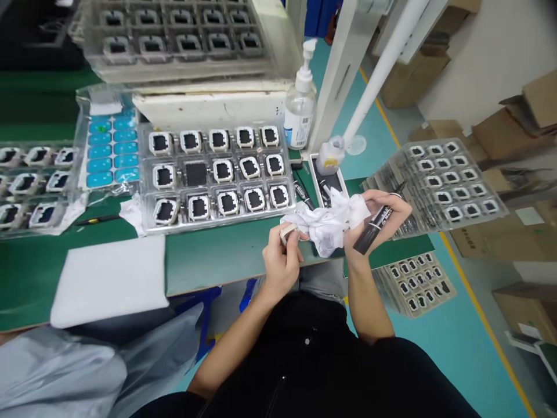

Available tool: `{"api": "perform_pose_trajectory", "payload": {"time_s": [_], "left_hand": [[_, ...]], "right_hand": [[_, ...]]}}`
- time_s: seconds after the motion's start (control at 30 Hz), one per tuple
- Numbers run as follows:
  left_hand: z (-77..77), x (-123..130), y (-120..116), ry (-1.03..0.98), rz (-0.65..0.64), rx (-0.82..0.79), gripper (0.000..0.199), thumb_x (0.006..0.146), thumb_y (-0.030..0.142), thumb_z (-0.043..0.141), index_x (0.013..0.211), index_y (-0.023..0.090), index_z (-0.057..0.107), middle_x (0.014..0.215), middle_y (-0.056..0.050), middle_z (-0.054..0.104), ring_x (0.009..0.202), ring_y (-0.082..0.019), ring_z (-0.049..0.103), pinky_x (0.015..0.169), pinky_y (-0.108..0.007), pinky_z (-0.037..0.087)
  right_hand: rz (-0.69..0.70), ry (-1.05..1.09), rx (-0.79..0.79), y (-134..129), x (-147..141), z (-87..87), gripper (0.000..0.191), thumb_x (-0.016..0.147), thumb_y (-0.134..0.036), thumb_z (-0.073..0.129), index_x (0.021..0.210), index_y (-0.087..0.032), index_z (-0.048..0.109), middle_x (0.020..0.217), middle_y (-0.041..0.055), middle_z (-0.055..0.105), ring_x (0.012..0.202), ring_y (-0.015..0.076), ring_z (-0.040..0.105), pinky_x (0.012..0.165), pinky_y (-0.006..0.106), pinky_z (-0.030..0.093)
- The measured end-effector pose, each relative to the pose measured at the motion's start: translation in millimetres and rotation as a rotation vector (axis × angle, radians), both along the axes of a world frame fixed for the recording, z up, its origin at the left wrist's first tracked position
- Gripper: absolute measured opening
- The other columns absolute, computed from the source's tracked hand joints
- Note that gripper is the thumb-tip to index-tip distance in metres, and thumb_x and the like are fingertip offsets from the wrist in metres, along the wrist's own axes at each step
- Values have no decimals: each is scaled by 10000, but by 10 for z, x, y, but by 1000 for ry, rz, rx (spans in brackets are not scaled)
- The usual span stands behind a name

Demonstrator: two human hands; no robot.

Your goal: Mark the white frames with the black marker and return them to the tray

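Observation:
My left hand (282,261) pinches a small pale watch-case-like part (288,233) above the table's front edge. Fingers of my right hand (383,223) wrap round a black marker (371,232), which lies slanted across the palm. The same hand also holds a crumpled white cloth (326,223), whose left end touches the small part. Behind my hands, a clear plastic tray (209,223) carries rows of similar white-rimmed parts, and one compartment in its middle row shows only a dark square.
A pump bottle (299,113) and a small open bottle (329,157) stand behind my hands, near a white pole (383,69). Stacked trays (452,180) rise at the right. A white foam sheet (111,278) overhangs the table's front edge; blue stickers (113,151) lie further back.

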State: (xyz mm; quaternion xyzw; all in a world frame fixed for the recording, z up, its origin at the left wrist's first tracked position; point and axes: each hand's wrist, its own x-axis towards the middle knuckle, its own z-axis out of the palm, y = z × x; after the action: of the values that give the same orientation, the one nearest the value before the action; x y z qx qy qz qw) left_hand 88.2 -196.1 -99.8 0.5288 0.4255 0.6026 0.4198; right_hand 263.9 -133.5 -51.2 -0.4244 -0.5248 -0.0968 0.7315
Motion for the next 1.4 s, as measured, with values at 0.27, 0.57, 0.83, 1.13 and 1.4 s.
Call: {"api": "perform_pose_trajectory", "payload": {"time_s": [0.27,0.57,0.83,1.13,1.4], "left_hand": [[-32,-23,-33,-17,-89,-162,264,1250,498,644,1276,238,677,1006,-18,883,514,-78,643,538,-204,527],[-45,-80,-94,-22,-171,-202,214,1256,435,636,1293,230,685,1024,-30,879,559,-89,672,602,-222,577],[-106,-108,-122,4,-219,-270,250,1264,465,610,1298,232,693,1053,-35,872,611,-104,686,652,-242,579],[-65,-95,-105,34,-237,-271,276,1258,474,606,1241,224,722,1032,-48,883,611,-115,684,677,-259,582],[-52,-104,-118,33,-284,-295,269,1261,461,602,1230,228,733,1056,-62,894,639,-123,691,697,-271,581]], "right_hand": [[77,-216,-229,-96,450,-63,199,1134,-399,611,1306,-321,672,1099,34,783,983,264,821,851,473,683],[149,-116,-317,-177,516,-109,330,989,-431,763,1299,-381,662,1057,-1,789,762,263,806,659,458,688],[-87,-91,-320,528,339,106,141,1041,-305,744,1179,-318,720,1081,4,772,942,226,764,908,451,640],[-186,-110,-478,1194,298,192,73,1022,-347,708,1044,-323,643,978,9,675,920,231,692,877,415,575],[-245,1,-644,1154,240,336,208,912,-272,755,1023,-332,588,802,-53,626,721,199,601,726,366,490]]}}
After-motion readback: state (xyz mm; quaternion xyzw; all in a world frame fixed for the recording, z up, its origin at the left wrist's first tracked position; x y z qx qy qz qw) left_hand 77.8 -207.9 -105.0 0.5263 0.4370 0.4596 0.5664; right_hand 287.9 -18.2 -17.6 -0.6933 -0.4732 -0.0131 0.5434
